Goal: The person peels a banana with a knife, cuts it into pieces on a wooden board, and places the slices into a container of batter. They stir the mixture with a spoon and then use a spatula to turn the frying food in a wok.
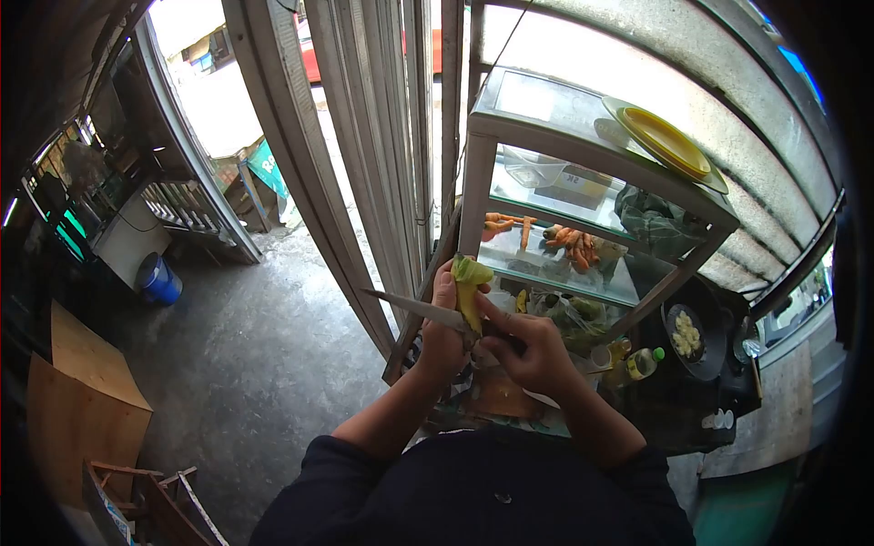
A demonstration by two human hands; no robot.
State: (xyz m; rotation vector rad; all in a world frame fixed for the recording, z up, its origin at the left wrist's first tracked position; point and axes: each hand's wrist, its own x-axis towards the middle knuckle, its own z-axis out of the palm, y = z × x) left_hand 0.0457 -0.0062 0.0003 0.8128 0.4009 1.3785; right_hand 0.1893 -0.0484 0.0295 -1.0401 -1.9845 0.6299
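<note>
Gripping a yellow-green vegetable (pixel 470 289) in my left hand (pixel 443 329), I hold it upright in front of me, its pale green, ragged top sticking out above my fingers (pixel 446 278) and its yellow body running down towards my palm. My left fingers are curled tight around its upper part, at about 11 o'clock from the middle of my two hands. My right hand (pixel 535 353) sits at 4 o'clock from the vegetable, fingers closed around the handle of a knife (pixel 421 310); the long blade points out to 9 o'clock and its edge lies against the vegetable's yellow side, just below my left fingers.

Beyond my hands, at 1 o'clock, stands a glass display cabinet (pixel 583 191) with metal framing. Its middle shelf carries a heap of orange carrots (pixel 566 246), the top shelf a clear plastic tub (pixel 535 169) whose contents I cannot make out, and a dark green bag (pixel 657 225) sits at the right end. On the cabinet's top lie stacked yellow plates (pixel 666 141). At 3 o'clock a dark pan (pixel 699 338) holds pale pieces of food, with a green-capped bottle (pixel 643 362) just beside it. Far off at 9 o'clock a blue bucket (pixel 160 280) stands on the concrete floor (pixel 255 355).
</note>
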